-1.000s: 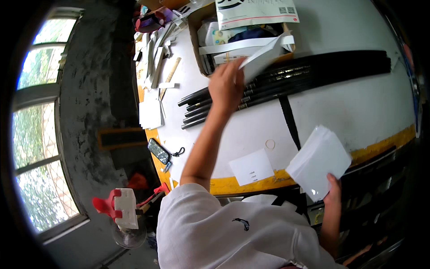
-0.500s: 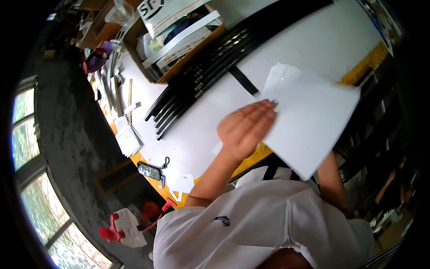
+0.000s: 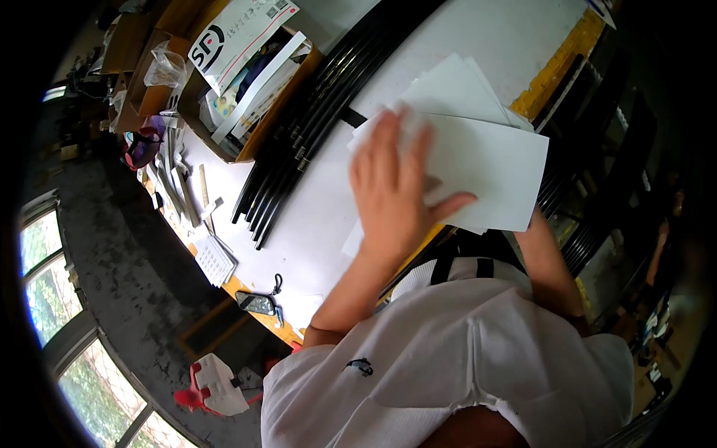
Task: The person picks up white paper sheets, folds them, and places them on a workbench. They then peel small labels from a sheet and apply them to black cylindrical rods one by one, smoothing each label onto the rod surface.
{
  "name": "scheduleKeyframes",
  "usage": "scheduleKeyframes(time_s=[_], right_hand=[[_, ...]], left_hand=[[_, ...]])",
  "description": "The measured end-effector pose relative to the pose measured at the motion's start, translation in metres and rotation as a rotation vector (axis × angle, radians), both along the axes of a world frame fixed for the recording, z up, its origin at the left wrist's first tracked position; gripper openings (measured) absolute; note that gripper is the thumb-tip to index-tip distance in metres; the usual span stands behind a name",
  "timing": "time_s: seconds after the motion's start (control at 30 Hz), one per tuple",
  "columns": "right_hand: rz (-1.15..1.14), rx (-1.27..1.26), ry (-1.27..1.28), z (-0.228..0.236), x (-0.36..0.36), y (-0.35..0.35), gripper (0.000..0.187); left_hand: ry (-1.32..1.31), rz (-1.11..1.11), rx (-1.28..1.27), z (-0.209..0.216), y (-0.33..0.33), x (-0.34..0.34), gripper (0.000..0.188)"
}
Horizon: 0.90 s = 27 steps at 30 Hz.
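Opened out from its hold on the paper's edge half a second ago, the left hand (image 3: pixel 392 198) has shifted leftward relative to the pile, its fingers (image 3: pixel 385 145) now spread and released. Motion blurs them, and whether the thumb, which reaches rightward over the top white sheet (image 3: pixel 493 168), touches it cannot be told. That sheet, tilted with one corner hanging low earlier, now lies more squarely over the other white sheets (image 3: pixel 455 82), which fan out past its upper edge.

The pile sits in front of the person's chest, at the near side of the white surface (image 3: pixel 310 243) and partly over its yellow edge (image 3: pixel 567 60). The right forearm (image 3: pixel 551 261) rises to the pile's lower right corner; the right hand is hidden beneath the paper, so I cannot tell how its fingers are set.

Beyond the left hand lies a bundle of glossy black tubes (image 3: pixel 317 112), running diagonally beside an open cardboard box (image 3: pixel 287 104). A white printed mailer (image 3: pixel 243 45) lies across the top of the box. Nearer the person, a smartphone (image 3: pixel 255 302) with a dark wrist strap (image 3: pixel 278 284) rests by the edge, close to a stack of small white cards (image 3: pixel 214 260).
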State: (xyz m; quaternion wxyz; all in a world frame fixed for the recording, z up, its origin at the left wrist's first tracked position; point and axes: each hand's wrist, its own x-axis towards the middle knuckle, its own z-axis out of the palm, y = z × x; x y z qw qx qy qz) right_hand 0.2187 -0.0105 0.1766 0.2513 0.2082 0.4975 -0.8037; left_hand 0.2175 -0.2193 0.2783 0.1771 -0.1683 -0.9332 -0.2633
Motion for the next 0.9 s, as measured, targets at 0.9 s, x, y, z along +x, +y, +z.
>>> scheduleKeyframes(time_s=[0.9], right_hand=[[0.317,-0.253,0.435,0.034,0.062,0.051,0.122]], left_hand=[[-1.162,0.084,1.779,-0.054,0.007,0.083,0.077]])
